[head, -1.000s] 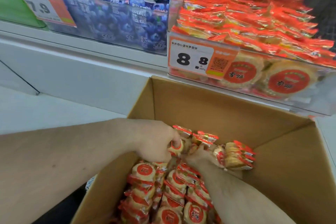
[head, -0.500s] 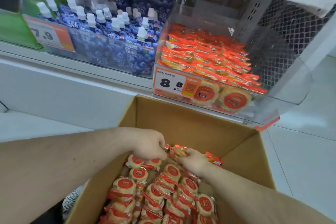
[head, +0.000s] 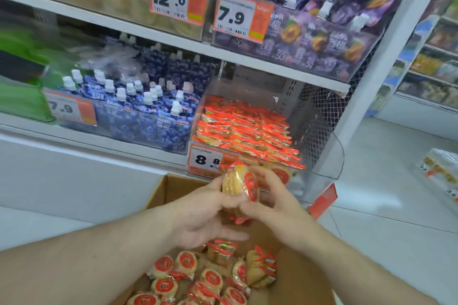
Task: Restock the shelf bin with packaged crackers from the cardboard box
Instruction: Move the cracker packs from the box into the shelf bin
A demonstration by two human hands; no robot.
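Head view, near to far. Below the hands, box (head: pixel 304 277) open, a loose layer of packs (head: pixel 210 277) on its floor, red round labels up, some tipped on edge.

Above the box, left hand (head: pixel 198 215) and right hand (head: pixel 275 203) together around a raised stack (head: pixel 239 188) of packs. Left thumb and forefinger pinching the near edge, lower fingers spread loosely beneath. Right fingers curled around the far side and underside. Exact count of packs in the stack: cannot tell, blurred.

Likely light, judging by the relaxed two-hand hold. Film wrap glossy, probably slick, so packs apt to slide over one another. Crackers inside round, stiff and probably brittle; best not squeezed across the faces. Better hold: on the rims, a palm under the stack, crimped red ends left free.

Just beyond the hands, tag (head: pixel 207 160) reading 8.8 on the front of the clear bin (head: pixel 329 156). Inside, rows of the same red packs, standing on edge, space above them. Left of it, blue pouches (head: pixel 148 111). Farther up, a shelf of purple pouches (head: pixel 309 17).
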